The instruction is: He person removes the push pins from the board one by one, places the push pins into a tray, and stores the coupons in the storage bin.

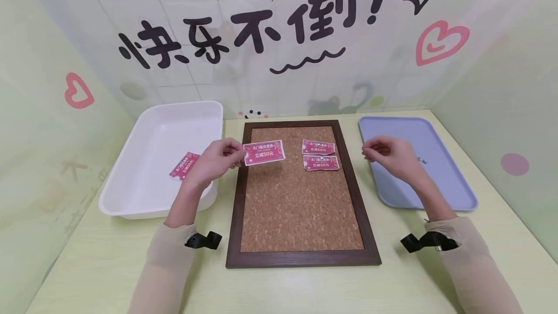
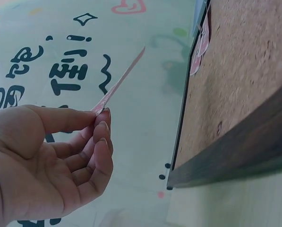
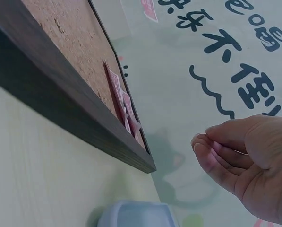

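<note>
My left hand (image 1: 220, 159) pinches a pink coupon (image 1: 264, 153) by its left edge, between thumb and fingers. The coupon overlaps the upper left of a framed cork board (image 1: 301, 207) in the head view; in the left wrist view it appears nearly edge-on. Two similar coupons, an upper one (image 1: 318, 147) and a lower one (image 1: 321, 163), sit at the board's upper right, each with a small shiny dot at its top. My right hand (image 1: 392, 155) is over the left side of a blue tray (image 1: 418, 159), thumb and fingertips together; I cannot tell whether something tiny is between them.
At the left stands a white bin (image 1: 148, 159) with another pink coupon (image 1: 185, 166) in it, partly behind my left wrist. Small shiny pieces (image 1: 422, 161) lie in the blue tray. A printed wall (image 1: 244, 81) closes off the back of the pale table (image 1: 296, 290).
</note>
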